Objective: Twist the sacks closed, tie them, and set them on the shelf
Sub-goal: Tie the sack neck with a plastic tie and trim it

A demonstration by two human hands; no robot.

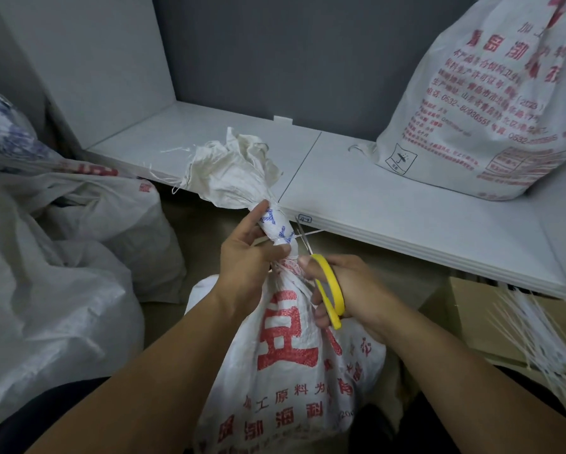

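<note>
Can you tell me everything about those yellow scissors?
The scissors have bright yellow, plastic-looking handle loops and thin silvery blades. The right hand holds them with fingers through the loops. The blades point up and away from the person, right beside the twisted neck of the sack, where a thin white tie strand sticks out. Whether the blades touch that strand is too small to tell.
</note>
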